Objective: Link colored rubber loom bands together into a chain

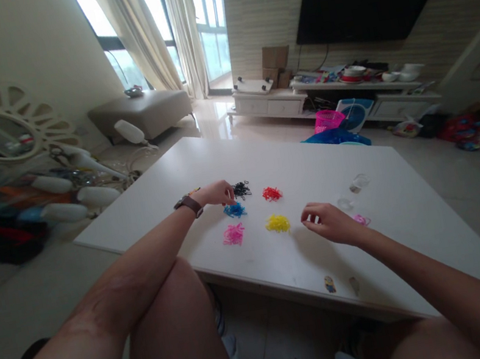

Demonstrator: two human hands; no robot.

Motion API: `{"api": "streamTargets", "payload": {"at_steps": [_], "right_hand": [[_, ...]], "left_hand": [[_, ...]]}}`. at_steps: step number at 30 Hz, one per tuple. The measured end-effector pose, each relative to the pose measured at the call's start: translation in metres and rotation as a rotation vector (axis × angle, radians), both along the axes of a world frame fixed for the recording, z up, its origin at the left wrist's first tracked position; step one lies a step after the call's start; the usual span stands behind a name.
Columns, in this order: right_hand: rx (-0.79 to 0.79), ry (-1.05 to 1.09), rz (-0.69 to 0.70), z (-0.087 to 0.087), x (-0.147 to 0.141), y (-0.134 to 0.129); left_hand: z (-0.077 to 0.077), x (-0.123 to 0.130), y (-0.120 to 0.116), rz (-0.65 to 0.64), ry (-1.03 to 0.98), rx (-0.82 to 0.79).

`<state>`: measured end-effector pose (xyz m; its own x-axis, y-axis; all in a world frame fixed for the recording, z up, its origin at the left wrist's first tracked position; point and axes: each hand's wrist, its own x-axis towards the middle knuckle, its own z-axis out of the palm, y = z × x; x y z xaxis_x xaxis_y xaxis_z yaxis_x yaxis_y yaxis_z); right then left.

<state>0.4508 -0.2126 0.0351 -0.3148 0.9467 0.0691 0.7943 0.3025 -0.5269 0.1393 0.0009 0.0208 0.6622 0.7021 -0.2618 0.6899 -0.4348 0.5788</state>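
Observation:
Small piles of loom-style rubber bands lie on the white table (236, 155): black bands (242, 188), blue bands (235, 209), red bands (272, 193), yellow bands (277, 223) and pink bands (233, 234). My left hand (217, 193), with a dark watch (192, 205) on its wrist, reaches down at the blue pile, beside the black one. Its fingertips are pinched together; what they hold, if anything, is too small to make out. To the right of the yellow pile, my right hand (327, 221) hovers with loosely bent fingers, thumb apart, and nothing visible in them.
Clear round containers (358, 182) and a small pink item (361, 220) lie right of my right hand. A cartoon sticker (330, 284) is near the table's front edge. Beyond the table are a pink basket (328, 120) and a low cabinet (268, 103); a white lamp (98, 195) lies left.

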Motion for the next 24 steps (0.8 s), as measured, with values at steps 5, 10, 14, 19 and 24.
{"api": "streamTargets", "payload": {"at_steps": [5,10,14,19,24], "right_hand": [[-0.01,-0.002,0.006,0.0,0.0,0.001],[-0.018,0.007,0.011,0.0,0.0,0.001],[-0.019,0.008,0.023,-0.001,0.001,0.001],[-0.012,0.004,0.028,-0.002,0.002,0.002],[-0.016,0.002,0.025,-0.002,0.003,0.002]], "left_hand": [[-0.001,0.006,-0.009,-0.227,0.014,-0.265],[-0.007,0.014,-0.024,-0.261,0.126,-0.43],[-0.005,0.016,-0.032,-0.256,0.07,-0.515],[0.011,0.002,-0.023,-0.144,-0.048,-0.347],[0.018,-0.037,0.001,0.326,-0.257,-0.053]]}}
